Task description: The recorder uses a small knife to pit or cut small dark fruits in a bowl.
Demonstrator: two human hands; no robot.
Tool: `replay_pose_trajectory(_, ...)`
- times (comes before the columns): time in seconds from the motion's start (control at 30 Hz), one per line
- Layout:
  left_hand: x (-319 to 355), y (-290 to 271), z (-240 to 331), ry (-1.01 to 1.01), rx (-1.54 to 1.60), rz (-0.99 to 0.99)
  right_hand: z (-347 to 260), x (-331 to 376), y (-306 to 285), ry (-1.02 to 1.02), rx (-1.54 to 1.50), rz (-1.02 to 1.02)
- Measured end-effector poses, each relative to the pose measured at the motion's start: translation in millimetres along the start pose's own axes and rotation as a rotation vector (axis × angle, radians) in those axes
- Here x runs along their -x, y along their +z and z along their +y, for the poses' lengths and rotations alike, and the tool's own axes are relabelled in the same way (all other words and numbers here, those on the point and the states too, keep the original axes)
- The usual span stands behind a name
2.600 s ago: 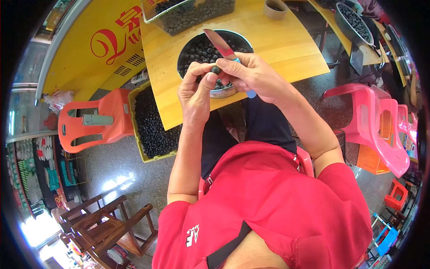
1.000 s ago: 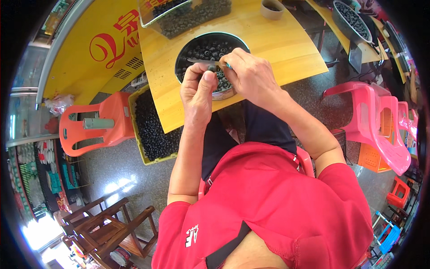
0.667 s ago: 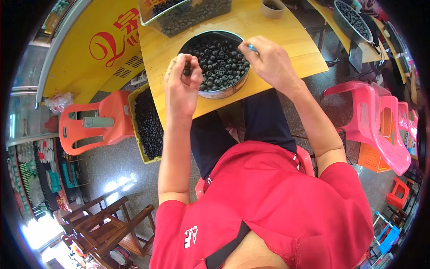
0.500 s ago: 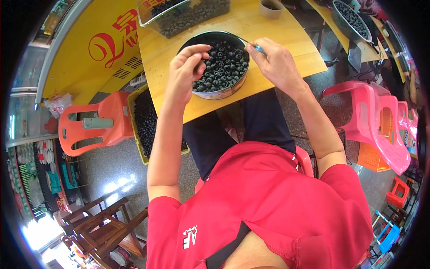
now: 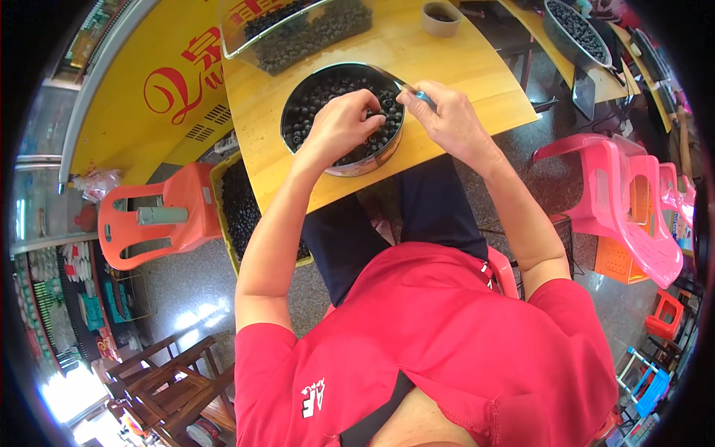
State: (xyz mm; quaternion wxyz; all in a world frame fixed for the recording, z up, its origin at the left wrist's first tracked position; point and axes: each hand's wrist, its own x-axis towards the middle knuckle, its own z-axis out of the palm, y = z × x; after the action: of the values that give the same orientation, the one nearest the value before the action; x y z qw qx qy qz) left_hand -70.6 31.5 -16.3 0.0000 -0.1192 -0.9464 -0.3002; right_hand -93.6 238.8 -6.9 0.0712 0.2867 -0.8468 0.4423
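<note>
A round metal pot (image 5: 350,167) with a dark inside stands near the table's front edge, filled with small dark round pieces (image 5: 316,93) that look like blueberries or snails. Over the pot, my left hand (image 5: 344,127) is closed, thumb and fingers curled together among the pieces; whatever they pinch is hidden. At the pot's right rim my right hand (image 5: 450,119) grips a thin-bladed tool (image 5: 423,97) by its blue handle. Its blade points up and left across the rim.
Behind the pot is a clear plastic bin (image 5: 313,37) of dark pieces, with a small round tub (image 5: 441,21) right of it. A yellow crate (image 5: 217,182) of dark pieces stands left below the table. Plastic chairs flank me, orange (image 5: 182,208) and pink (image 5: 596,179).
My left hand has moved down and right, from the pot's left rim to over the pieces. My right hand keeps its grip on the tool, whose blade shows more broadly now. The view has shifted slightly.
</note>
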Motion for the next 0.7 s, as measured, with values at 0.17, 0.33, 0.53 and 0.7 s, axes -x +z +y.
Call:
replay_pose_trajectory(0.17, 18.6, -8.0, 18.1, 0.032, 0.428, 0.218, -3.5, -3.0, 17.3, 0.265, -0.721, -0.107)
replay_pose_trajectory(0.33, 35.2, -6.2, 23.3, 0.071, 0.488, 0.359, -25.4, -7.6, 11.7, 0.357, -0.913, -0.211)
replay_pose_trajectory(0.53, 44.4, -5.2, 30.5, 0.018, 0.690, 0.446, -24.5, -9.1, 20.2, 0.521, -1.261, -0.304)
replay_pose_trajectory(0.7, 46.1, -2.7, 24.1, 0.092, 0.592, 0.506, -27.4, -6.6, 24.9, 0.598, -1.355, -0.330)
